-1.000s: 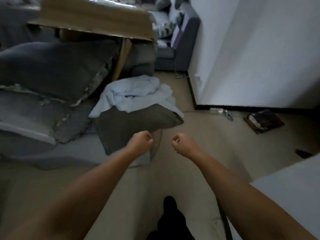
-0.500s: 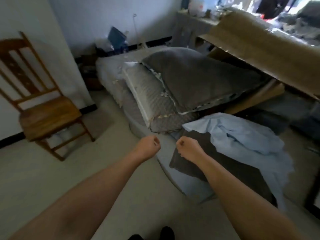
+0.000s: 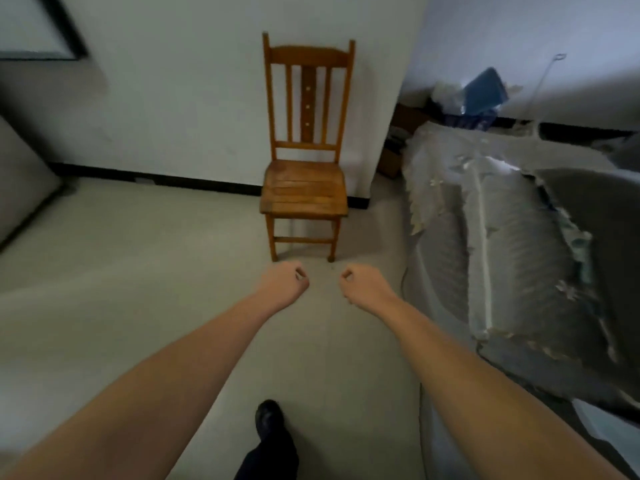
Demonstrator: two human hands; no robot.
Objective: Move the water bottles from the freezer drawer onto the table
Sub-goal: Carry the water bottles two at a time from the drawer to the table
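Lighting: dim, flat indoor light, cool grey-green cast. Brightest patch seen on back wall point(image 3: 519, 46) at upper right; source itself not shown. Soft shadow cast on floor point(image 3: 121, 271) under wooden chair point(image 3: 306, 188). Left edge darkened. Glare: faint sheen noted on bedding point(image 3: 485, 209). Sharpness: soft overall, frame at upper left point(image 3: 65, 32) smeared. Wide-angle bending seen at edges; forearms stretched near bottom corners.

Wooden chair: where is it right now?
Head view: the wooden chair stands at top centre, back against the white wall, straight ahead of both fists, left hand and right hand. The grey cushions lie to its right.
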